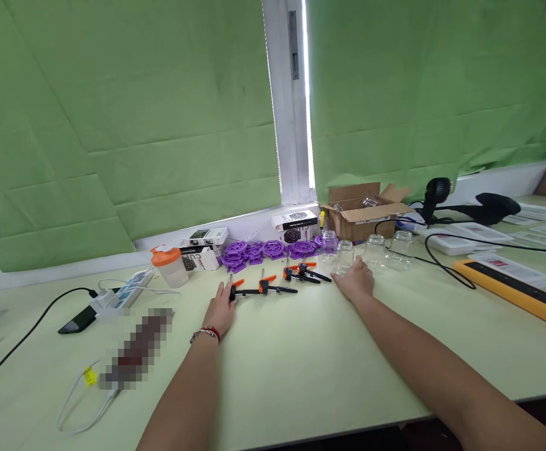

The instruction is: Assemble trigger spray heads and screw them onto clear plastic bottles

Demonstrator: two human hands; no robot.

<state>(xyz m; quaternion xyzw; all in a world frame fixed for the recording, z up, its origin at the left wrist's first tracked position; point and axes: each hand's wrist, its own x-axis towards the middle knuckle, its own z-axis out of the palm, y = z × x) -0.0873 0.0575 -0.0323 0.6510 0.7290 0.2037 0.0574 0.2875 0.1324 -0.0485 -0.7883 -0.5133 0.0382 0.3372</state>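
Observation:
Several bar clamps (277, 288), black with orange handles, lie in a row across the table. My left hand (219, 310), with a red band and a bracelet at the wrist, rests at the row's left end, its fingers beside the black jaw of the leftmost clamp. My right hand (357, 282) lies low on the table by the row's right end, thumb and fingers apart. Its thumb is close to a clamp tip, and its fingers reach near a clear glass cup (345, 252). Contact with the cup is unclear. More glass cups (400, 247) stand close by.
Purple plastic wheel-like parts (273, 249) lie behind the clamps, near small printed boxes (296, 227). An open cardboard box (364, 219) stands at the back. To the left are an orange-lidded shaker cup (172, 268), a power strip (131, 288) and cables. A yellow-black bar (517, 297) lies right.

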